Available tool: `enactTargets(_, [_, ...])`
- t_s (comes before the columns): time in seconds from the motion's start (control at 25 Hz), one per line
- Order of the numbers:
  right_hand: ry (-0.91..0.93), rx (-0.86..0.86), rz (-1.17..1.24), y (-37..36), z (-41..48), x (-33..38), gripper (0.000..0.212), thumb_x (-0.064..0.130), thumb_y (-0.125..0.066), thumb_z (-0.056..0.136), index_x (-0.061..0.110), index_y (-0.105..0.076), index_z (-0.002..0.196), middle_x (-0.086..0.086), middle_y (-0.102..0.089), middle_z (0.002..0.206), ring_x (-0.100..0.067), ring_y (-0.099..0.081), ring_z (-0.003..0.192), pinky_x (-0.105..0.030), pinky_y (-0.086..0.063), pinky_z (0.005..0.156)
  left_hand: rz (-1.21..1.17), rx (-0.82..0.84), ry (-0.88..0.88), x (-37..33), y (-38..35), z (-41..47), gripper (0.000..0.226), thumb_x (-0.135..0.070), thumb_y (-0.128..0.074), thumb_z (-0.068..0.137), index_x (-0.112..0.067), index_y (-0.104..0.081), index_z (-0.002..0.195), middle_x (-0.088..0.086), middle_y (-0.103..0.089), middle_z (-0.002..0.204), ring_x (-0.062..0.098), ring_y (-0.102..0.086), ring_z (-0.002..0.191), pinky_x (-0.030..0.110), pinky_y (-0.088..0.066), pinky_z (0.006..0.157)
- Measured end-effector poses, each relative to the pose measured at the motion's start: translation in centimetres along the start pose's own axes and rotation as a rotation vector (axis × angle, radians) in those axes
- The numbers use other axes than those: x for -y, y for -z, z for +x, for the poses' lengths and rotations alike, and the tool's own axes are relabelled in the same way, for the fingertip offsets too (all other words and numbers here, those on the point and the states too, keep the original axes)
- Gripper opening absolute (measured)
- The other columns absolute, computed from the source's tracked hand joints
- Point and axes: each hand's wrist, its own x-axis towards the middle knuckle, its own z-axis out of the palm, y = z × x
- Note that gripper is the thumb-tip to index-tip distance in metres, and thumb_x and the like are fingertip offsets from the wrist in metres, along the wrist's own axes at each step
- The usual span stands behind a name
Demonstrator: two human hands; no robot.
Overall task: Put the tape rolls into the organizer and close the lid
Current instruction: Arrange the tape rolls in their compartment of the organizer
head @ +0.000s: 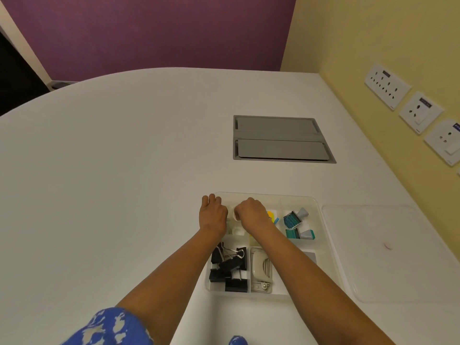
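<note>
A clear plastic organizer (321,221) with several compartments lies open on the white table. Its clear lid (388,255) lies flat on the table just to the right. My right hand (251,212) is curled over the far left compartment, fingers closed on a white tape roll (235,214) that peeks out at its left. My left hand (212,212) rests curled at the organizer's far left corner; whether it holds anything is hidden. Another white tape roll (237,230) lies in the compartment below the hands.
Other compartments hold black binder clips (230,266), a beige hole punch (261,270), teal stamps (296,224) and coloured sticky tabs (272,216). A grey cable hatch (280,138) is set into the table farther back. Wall sockets (387,85) line the yellow wall at right.
</note>
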Motion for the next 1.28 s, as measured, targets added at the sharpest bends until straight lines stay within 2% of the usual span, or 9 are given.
enactTargets(0.12, [-0.074,-0.1,0.076,0.1,0.4,-0.5,0.03,-0.005,-0.048,0.091,0.005,-0.061,0.118,-0.015,-0.062,0.119,-0.03,-0.053,0.114,-0.035,-0.046,0.089,-0.066,-0.05,0.0,0.2,0.1,0.3,0.023,-0.011,-0.056,0.09,-0.012,-0.065,0.111,0.006,-0.056,0.118,0.024,-0.042,0.119,0.035,-0.027,0.106])
enactTargets(0.24, [-0.114,-0.127,0.112,-0.4,0.8,-0.8,0.027,0.001,-0.049,0.094,0.007,-0.059,0.118,-0.012,-0.061,0.119,-0.028,-0.052,0.112,-0.034,-0.045,0.088,-0.127,-0.105,-0.014,0.3,-0.4,0.8,0.023,-0.016,-0.054,0.093,-0.014,-0.064,0.113,0.004,-0.058,0.118,0.024,-0.044,0.118,0.036,-0.027,0.105])
enactTargets(0.52, [-0.082,-0.087,0.08,-1.5,1.1,-0.2,0.037,0.025,-0.054,0.095,0.011,-0.053,0.128,-0.01,-0.056,0.129,-0.027,-0.046,0.123,-0.035,-0.039,0.1,-0.158,-0.056,-0.179,-0.3,-1.4,2.2,0.045,-0.035,-0.052,0.095,-0.016,-0.048,0.135,0.001,-0.051,0.137,0.025,-0.034,0.132,0.041,-0.018,0.113])
enactTargets(0.88, [-0.088,-0.051,0.068,-1.9,1.3,0.0,0.039,0.032,-0.052,0.095,0.01,-0.053,0.127,-0.01,-0.055,0.13,-0.028,-0.045,0.125,-0.037,-0.036,0.102,-0.168,-0.005,-0.185,0.1,-1.7,2.7,0.046,-0.043,-0.048,0.094,-0.019,-0.05,0.133,0.0,-0.052,0.135,0.025,-0.032,0.133,0.044,-0.016,0.113])
enactTargets(1.12, [-0.093,-0.058,0.058,-1.3,1.2,0.3,0.043,0.038,-0.056,0.089,0.008,-0.054,0.12,-0.011,-0.062,0.122,-0.029,-0.05,0.119,-0.037,-0.036,0.102,-0.15,0.009,-0.162,0.5,-1.5,2.7,0.046,-0.043,-0.05,0.093,-0.017,-0.051,0.131,0.002,-0.051,0.135,0.025,-0.032,0.134,0.044,-0.016,0.114])
enactTargets(1.28, [-0.09,-0.144,0.089,-0.9,0.8,0.2,0.045,0.037,-0.058,0.087,0.007,-0.055,0.12,-0.013,-0.062,0.12,-0.03,-0.05,0.117,-0.037,-0.034,0.103,-0.159,0.004,-0.135,0.5,-1.6,2.7,0.043,-0.039,-0.05,0.094,-0.014,-0.052,0.129,0.002,-0.054,0.131,0.024,-0.033,0.132,0.043,-0.016,0.114])
